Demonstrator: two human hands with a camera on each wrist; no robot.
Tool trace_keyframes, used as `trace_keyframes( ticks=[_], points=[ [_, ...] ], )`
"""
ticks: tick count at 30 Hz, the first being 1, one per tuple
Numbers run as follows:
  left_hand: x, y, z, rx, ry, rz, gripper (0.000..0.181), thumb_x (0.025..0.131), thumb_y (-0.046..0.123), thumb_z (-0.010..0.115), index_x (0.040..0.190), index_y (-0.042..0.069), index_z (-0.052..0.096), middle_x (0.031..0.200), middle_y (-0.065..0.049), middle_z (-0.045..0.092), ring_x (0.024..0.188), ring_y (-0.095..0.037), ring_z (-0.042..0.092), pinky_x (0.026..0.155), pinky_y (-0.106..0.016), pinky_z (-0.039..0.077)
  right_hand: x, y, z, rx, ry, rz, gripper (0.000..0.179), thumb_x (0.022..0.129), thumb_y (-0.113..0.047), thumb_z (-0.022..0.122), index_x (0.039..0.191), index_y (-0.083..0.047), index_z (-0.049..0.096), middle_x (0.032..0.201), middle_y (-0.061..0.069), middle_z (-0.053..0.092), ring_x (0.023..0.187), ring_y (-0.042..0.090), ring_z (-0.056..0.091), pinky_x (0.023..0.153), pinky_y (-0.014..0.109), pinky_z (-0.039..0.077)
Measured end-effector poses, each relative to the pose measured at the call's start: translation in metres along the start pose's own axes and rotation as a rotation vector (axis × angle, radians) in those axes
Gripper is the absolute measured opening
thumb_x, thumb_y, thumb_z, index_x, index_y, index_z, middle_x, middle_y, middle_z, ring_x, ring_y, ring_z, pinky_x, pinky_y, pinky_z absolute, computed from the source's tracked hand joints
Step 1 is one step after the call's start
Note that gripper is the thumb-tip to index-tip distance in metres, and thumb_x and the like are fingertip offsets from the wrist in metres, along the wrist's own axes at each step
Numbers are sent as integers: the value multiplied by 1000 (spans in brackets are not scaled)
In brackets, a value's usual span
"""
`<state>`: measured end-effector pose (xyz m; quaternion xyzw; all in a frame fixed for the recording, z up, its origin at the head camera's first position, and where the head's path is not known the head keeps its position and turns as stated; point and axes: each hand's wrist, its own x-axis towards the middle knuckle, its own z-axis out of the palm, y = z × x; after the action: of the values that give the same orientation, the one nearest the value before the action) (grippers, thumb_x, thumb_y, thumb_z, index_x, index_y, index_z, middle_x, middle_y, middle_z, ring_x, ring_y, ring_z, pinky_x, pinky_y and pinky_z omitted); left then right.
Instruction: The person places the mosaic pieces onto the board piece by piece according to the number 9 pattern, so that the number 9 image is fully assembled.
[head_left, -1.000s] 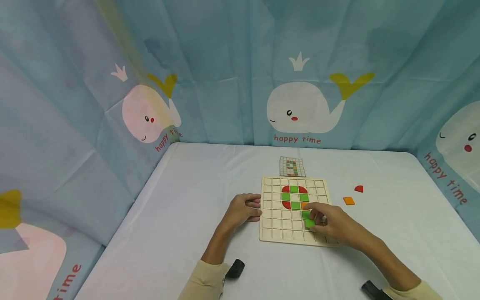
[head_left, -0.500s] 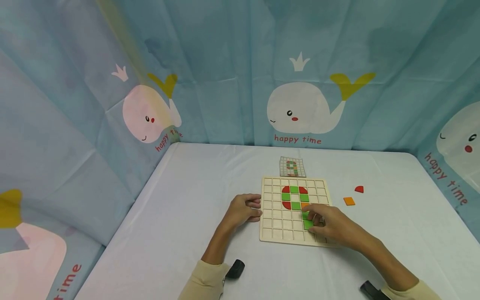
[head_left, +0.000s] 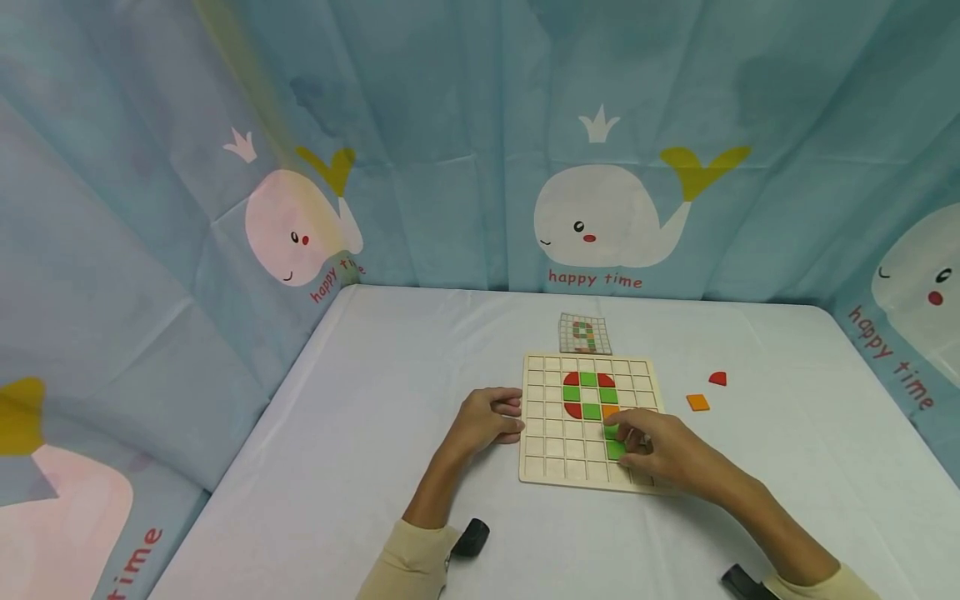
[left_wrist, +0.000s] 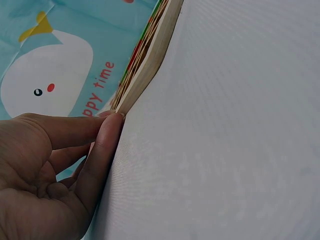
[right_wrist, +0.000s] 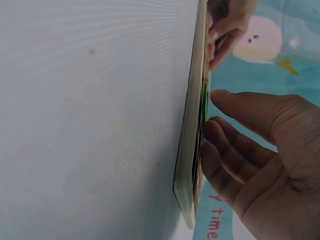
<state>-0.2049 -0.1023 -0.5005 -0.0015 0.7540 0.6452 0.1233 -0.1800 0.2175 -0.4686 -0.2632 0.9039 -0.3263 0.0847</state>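
Note:
A wooden grid board lies on the white table, with red, green and orange pieces set in its cells. My left hand is at its left edge, fingertips and thumb against the wood and a gap between them. Over the board's right half, my right hand curves loosely above two green square tiles, the lower green tile lying flat and square in its cell. Its index fingertip reaches the upper green tile, just below an orange tile. In the right wrist view, the right fingers are right at the board's surface.
Behind the board lies a pattern card showing a coloured grid design. To the right are a loose orange square and a red quarter-round piece. A blue whale-print curtain stands behind and beside the table.
The lower green tile has settled from a skewed position into its cell below the other green one. My right fingers have eased off it slightly; my left hand has stayed put.

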Motion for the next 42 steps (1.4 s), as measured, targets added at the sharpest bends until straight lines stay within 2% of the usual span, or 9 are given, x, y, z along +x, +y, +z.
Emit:
trace_keyframes(
  ticks=[7,15,22,32,36,42],
  points=[
    [0,0,0,0,-4,3,57,86,-10,78,141,-1,65,121,-16,68,95,-18,73,75,-31,69,-8,0,-5,39,58,-39,46,87,-6,86,129,-9,69,101,-5,70,90,6,65,75,25,62],
    [-1,2,-1,0,-3,3,57,86,-10,77,141,-2,65,122,-17,68,96,-18,73,75,-31,69,-18,2,-10,78,104,-31,42,91,-12,85,130,-10,70,100,-5,71,89,4,64,73,23,61],
    [-1,1,-1,-2,-6,-3,56,87,-10,77,141,-1,65,122,-17,68,96,-19,74,76,-31,69,-31,6,-18,55,165,-22,42,91,-16,85,130,-12,70,102,-5,71,88,2,65,71,23,58],
    [0,2,-1,-3,-10,2,57,87,-10,78,141,-1,65,122,-17,68,96,-20,74,76,-31,69,-52,20,-34,18,227,64,46,92,-21,84,135,-13,69,106,-5,72,89,3,66,74,23,57],
    [0,2,-1,-1,-11,-1,57,87,-11,78,141,-1,65,121,-17,68,96,-19,74,76,-31,69,-62,26,-40,9,247,91,48,93,-22,84,137,-15,67,108,-4,72,90,3,66,72,23,58],
    [0,1,-1,-4,-11,-4,56,87,-11,77,141,-2,65,120,-17,68,94,-18,74,76,-31,69,-76,34,-47,103,216,210,51,97,-24,80,144,-18,62,118,7,69,79,14,70,61,28,62]
  ],
)
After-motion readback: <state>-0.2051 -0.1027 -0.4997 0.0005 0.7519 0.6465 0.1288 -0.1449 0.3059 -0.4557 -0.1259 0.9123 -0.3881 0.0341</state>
